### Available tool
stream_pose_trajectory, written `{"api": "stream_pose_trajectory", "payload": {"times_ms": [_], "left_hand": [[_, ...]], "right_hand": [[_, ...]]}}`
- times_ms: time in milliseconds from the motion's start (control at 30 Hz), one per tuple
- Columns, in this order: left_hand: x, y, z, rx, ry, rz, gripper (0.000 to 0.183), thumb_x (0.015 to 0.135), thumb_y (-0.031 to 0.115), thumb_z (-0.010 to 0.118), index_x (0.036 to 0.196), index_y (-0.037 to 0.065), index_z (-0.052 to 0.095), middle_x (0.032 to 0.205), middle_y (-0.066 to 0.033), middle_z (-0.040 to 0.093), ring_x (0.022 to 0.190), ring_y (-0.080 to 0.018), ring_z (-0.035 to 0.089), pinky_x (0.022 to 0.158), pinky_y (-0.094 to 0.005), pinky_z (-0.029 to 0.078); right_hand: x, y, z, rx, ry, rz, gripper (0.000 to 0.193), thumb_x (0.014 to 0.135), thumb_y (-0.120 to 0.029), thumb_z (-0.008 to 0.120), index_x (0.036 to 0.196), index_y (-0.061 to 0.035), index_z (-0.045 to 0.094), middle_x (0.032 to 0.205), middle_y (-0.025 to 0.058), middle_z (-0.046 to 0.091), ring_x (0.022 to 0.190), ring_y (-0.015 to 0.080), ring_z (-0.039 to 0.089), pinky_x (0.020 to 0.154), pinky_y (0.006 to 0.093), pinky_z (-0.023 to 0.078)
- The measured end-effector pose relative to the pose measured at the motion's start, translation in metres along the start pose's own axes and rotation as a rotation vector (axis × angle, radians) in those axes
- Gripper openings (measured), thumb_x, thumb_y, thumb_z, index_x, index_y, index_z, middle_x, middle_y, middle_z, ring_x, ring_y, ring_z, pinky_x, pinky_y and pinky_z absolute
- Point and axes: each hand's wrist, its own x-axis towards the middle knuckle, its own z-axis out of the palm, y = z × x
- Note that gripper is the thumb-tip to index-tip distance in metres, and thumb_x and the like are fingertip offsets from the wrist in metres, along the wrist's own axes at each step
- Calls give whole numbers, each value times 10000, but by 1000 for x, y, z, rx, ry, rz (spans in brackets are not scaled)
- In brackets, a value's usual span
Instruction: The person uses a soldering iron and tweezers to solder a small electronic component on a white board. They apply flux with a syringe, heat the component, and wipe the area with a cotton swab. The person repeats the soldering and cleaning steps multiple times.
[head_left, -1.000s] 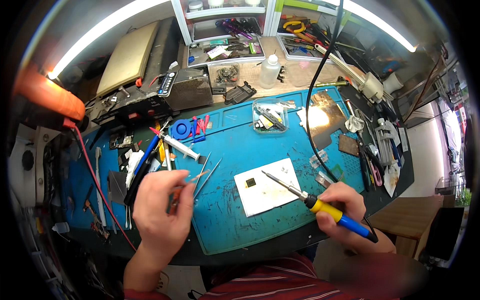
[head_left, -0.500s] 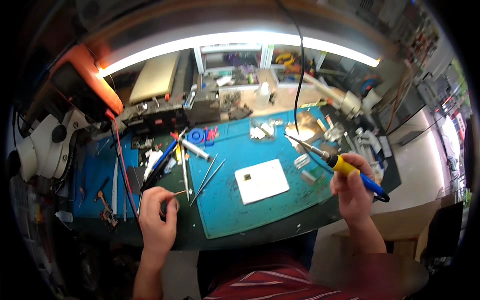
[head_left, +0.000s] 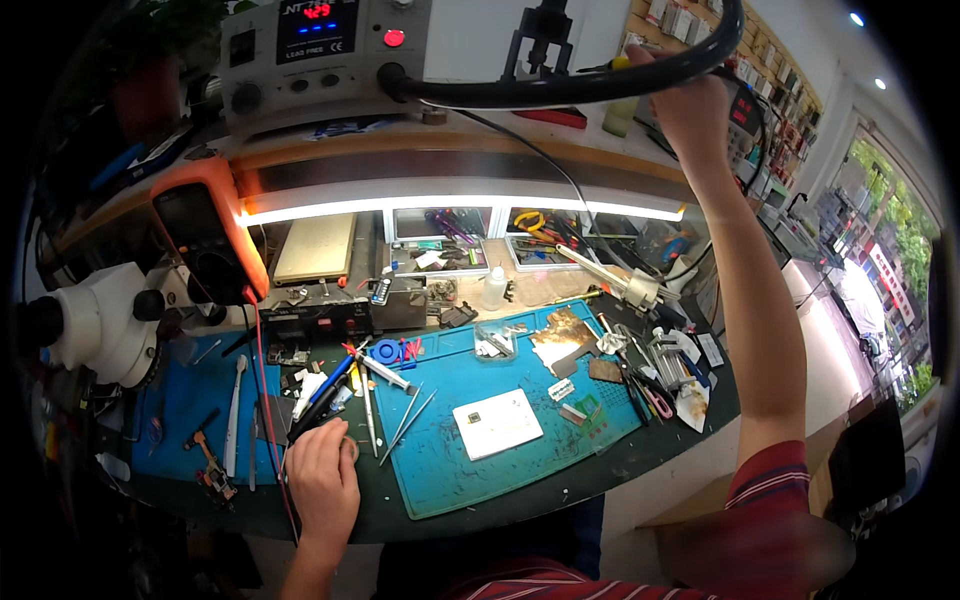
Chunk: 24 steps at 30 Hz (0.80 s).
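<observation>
My left hand (head_left: 322, 472) is closed at the front edge of the bench. Between thumb and fingers shows the rim of a small round coil of copper-coloured braid (head_left: 351, 447). High at the upper right, my right hand (head_left: 695, 108) reaches to the shelf, partly behind a thick black hose. Its fingers are around the soldering iron (head_left: 621, 62), of which only a yellow bit shows. On the blue mat (head_left: 440, 475) lies a white block (head_left: 510, 432) with a small dark chip (head_left: 474, 416) on it. Two tweezers (head_left: 408, 425) lie left of the block.
A grey station (head_left: 300, 100) with a lit display stands on the shelf, its black hose (head_left: 560, 94) arching right. An orange multimeter (head_left: 225, 190) and white microscope (head_left: 95, 325) stand left. Pliers and cutters (head_left: 640, 385) lie right; a lamp tube (head_left: 460, 211) spans the shelf's underside.
My right hand has risen from beside the mat to the shelf with the soldering iron. The view has tilted up. My left hand stays near the bench edge, its fingers turned more downward.
</observation>
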Motion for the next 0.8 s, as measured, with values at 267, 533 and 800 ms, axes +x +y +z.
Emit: {"api": "stream_pose_trajectory", "payload": {"times_ms": [267,533,800], "left_hand": [[4,-2,-3,-107,84,38,159,885,51,751,1030,81,694,1001,-86,701,945,-309,670,841,-443,494],[-5,-8,-16,-234,44,181,234,873,97,799,1102,85,751,799,-55,669,706,-270,617,681,-392,450],[-9,-2,-15,-278,30,499,346,794,-17,783,1111,124,792,763,55,630,682,-216,599,699,-351,492]], "right_hand": [[66,70,95,-241,-320,85,523,941,-563,729,973,-47,811,824,125,776,819,231,766,778,376,584],[14,-17,107,357,-356,438,294,991,-235,664,1166,1,685,992,144,736,840,220,716,727,334,556],[-39,-14,36,373,-444,356,583,945,-413,752,1341,-1,637,1292,118,669,1216,193,620,1093,360,426]]}}
